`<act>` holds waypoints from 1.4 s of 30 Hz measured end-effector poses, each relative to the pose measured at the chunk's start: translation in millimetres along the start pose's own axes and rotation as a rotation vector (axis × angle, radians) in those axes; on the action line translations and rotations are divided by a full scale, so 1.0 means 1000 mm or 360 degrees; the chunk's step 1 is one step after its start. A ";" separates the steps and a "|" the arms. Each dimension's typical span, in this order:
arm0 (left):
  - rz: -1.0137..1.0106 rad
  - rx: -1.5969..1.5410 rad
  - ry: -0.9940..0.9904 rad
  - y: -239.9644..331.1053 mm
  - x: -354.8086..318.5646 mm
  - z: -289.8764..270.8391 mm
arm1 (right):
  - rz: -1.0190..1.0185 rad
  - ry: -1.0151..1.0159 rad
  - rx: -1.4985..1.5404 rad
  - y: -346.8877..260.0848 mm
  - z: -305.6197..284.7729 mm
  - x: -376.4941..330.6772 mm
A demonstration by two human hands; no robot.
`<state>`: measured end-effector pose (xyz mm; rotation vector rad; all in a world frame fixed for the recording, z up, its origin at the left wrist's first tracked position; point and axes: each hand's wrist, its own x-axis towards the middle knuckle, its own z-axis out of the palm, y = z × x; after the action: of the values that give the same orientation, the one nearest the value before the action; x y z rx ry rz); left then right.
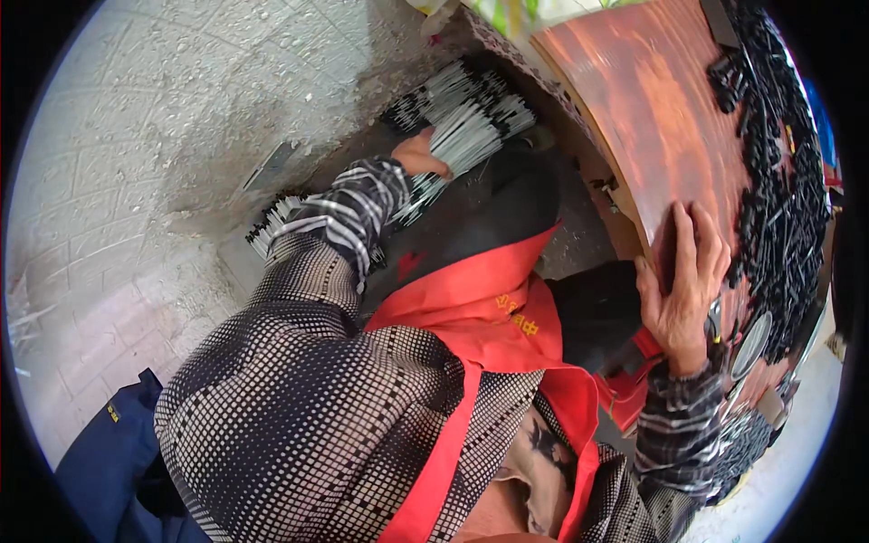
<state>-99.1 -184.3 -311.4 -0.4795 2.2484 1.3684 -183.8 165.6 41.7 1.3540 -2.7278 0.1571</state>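
A reddish-brown, wood-grained tabletop fills the upper right, bearing a long heap of small black rod-shaped pieces along its far side. Left of it, the person's left hand is closed around a thick bundle of thin, straight, whitish sticks, while the right hand rests open on the tabletop's edge, fingers extended.

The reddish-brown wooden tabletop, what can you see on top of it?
On the tabletop, a long heap of small black pieces lies toward the right, and the right hand rests at the left edge. What lies beneath the heap or hand is covered and cannot be seen.
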 end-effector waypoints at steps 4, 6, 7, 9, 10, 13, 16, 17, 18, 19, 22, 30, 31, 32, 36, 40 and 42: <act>-0.0258 0.0422 0.0056 0.042 0.009 -0.028 | 0.0017 -0.0050 0.0030 0.000 0.002 0.003; -0.0268 0.0552 -0.0019 0.055 0.032 -0.038 | 0.0037 -0.0071 0.0009 0.001 -0.001 0.002; -0.0249 0.0542 -0.0032 0.053 0.049 -0.042 | 0.0054 -0.0085 -0.0014 0.001 -0.004 0.002; -0.0141 0.0883 0.0249 0.039 0.062 -0.057 | 0.0046 -0.0106 0.0015 0.001 0.000 0.003; -0.0162 0.0881 0.0246 0.036 0.064 -0.063 | 0.0054 -0.0117 0.0023 0.000 0.002 0.004; -0.0195 0.0880 0.0600 0.058 0.085 -0.070 | 0.0129 -0.0166 -0.0022 0.001 -0.003 0.004; -0.0274 0.0967 0.0829 0.043 0.120 -0.077 | 0.0137 -0.0171 -0.0037 0.001 -0.003 0.004; -0.0269 0.0961 0.0822 0.033 0.128 -0.071 | 0.0141 -0.0178 -0.0044 0.001 -0.003 0.003; -0.0200 0.0820 0.0766 0.017 0.134 -0.062 | 0.0143 -0.0173 -0.0039 0.001 -0.003 0.003; -0.0131 0.0679 0.0712 0.005 0.138 -0.053 | 0.0143 -0.0167 -0.0035 0.001 -0.002 0.003; -0.0249 0.0326 0.0398 -0.026 0.105 -0.020 | 0.0132 -0.0148 0.0001 0.002 0.002 0.005; -0.0190 0.0157 0.0240 -0.096 -0.016 0.058 | 0.0049 -0.0021 0.0037 0.002 0.005 0.002; -0.0193 0.0168 0.0262 -0.115 -0.027 0.065 | 0.0041 0.0004 0.0060 0.002 0.003 0.002; -0.0226 0.0066 0.0241 -0.133 -0.039 0.072 | 0.0033 0.0031 0.0085 0.001 0.001 0.003; -0.0316 -0.0066 0.0078 -0.125 -0.080 0.082 | -0.0024 0.0097 0.0070 0.001 0.003 -0.002; -0.0659 -0.0486 0.0101 -0.070 -0.129 0.075 | -0.0118 0.0250 0.0020 0.006 0.004 -0.006; -0.0816 -0.0675 0.0177 -0.069 -0.155 0.071 | -0.0142 0.0332 0.0038 0.012 0.010 -0.008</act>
<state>79.8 -142.3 -304.7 -1.2050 1.7233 1.5478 -189.0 177.1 29.8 1.3778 -2.4983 0.3068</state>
